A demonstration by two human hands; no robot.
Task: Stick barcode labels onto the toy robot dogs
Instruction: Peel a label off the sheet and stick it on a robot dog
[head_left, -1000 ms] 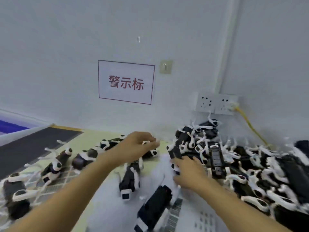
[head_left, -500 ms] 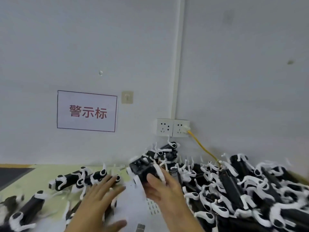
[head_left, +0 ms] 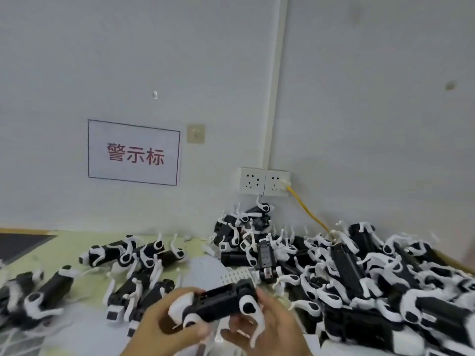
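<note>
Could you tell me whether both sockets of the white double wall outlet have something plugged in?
No, only the right socket of the white double wall outlet holds a plug, with a yellow cable running down from it.

Soft, even, fairly bright light with a cool cast fills the view; no lamp shows and no hard shadows or glare fall on the wall (head_left: 359, 124). The picture is soft throughout. The hands (head_left: 180, 327) and the dog (head_left: 218, 301) they hold are motion-smeared, and the dogs far to either side of the grip blur further. The wall pipe (head_left: 277, 86) bows with wide-angle distortion.
</note>
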